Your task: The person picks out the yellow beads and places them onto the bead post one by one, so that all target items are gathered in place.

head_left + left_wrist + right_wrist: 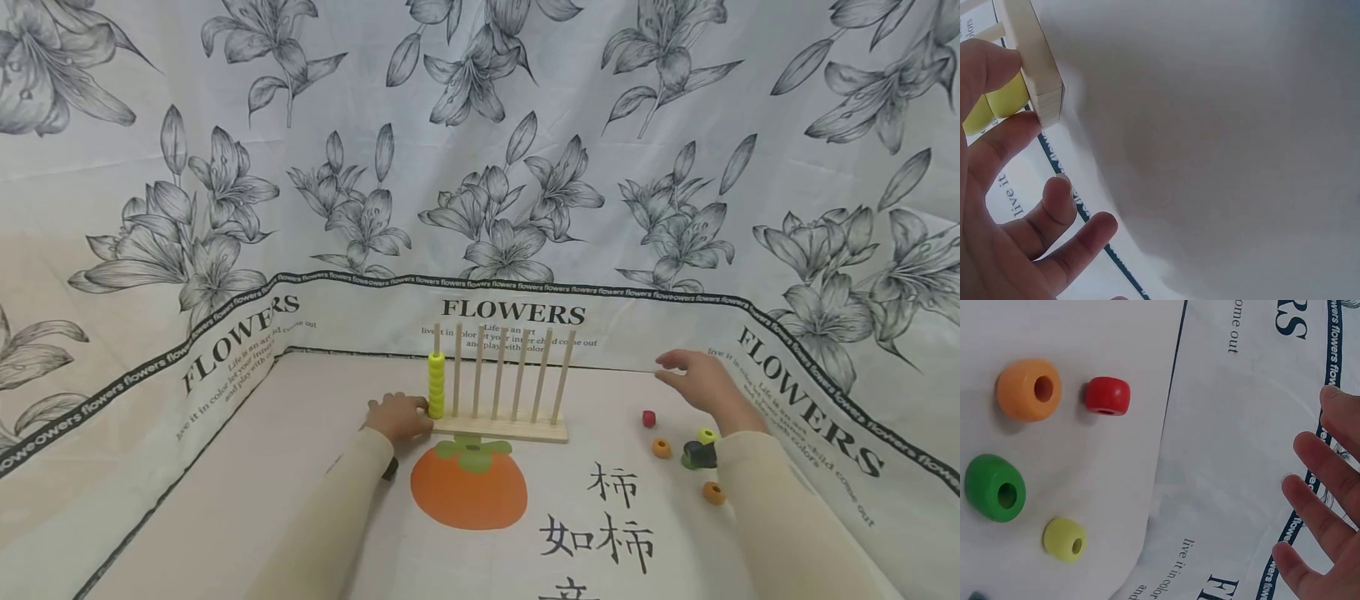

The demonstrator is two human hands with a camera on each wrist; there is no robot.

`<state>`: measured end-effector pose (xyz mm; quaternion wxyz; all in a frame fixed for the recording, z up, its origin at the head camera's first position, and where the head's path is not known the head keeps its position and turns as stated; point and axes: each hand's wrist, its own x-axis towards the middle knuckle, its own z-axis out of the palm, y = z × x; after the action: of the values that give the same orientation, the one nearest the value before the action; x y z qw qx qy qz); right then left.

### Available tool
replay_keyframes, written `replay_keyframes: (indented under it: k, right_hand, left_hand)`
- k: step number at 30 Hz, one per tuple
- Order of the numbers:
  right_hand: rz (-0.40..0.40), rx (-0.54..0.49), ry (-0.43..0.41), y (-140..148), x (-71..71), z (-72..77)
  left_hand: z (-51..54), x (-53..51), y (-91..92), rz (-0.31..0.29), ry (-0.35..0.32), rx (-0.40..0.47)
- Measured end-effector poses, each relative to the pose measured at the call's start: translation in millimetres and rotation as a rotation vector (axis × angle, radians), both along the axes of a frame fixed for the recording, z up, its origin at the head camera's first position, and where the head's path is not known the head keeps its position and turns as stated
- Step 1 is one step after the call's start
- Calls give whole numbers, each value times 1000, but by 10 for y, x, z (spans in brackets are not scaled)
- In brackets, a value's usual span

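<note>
At its left end, a wooden peg rack [525, 430] is gripped by my left hand [397, 417]. In the left wrist view the thumb and index finger pinch the end of its pale base [1041, 69], beside the yellow beads. A stack of yellow beads [436, 386] sits on the leftmost peg; the other pegs carry no beads. My right hand [701, 379] is raised past the loose beads, holding nothing, its fingers spread in the right wrist view. Nearest it lie a red bead [1108, 396], an orange bead [1029, 390], a green bead [995, 487] and a yellow bead [1065, 539].
Another orange bead [714, 492] lies near the right forearm. A dark object [702, 454] by the right sleeve partly covers the green bead. The white tablecloth has a printed persimmon [468, 487] and black characters. Flowered cloth [510, 208] hangs behind and at both sides.
</note>
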<state>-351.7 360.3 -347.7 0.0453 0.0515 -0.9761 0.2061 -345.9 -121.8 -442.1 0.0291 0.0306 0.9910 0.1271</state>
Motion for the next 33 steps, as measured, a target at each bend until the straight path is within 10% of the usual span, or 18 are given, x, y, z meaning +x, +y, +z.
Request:
replay_keyframes:
  k: [33]
  right_hand:
    - [-131, 59, -178, 607, 139, -561]
  left_hand:
    - [39, -56, -19, -34, -18, -5]
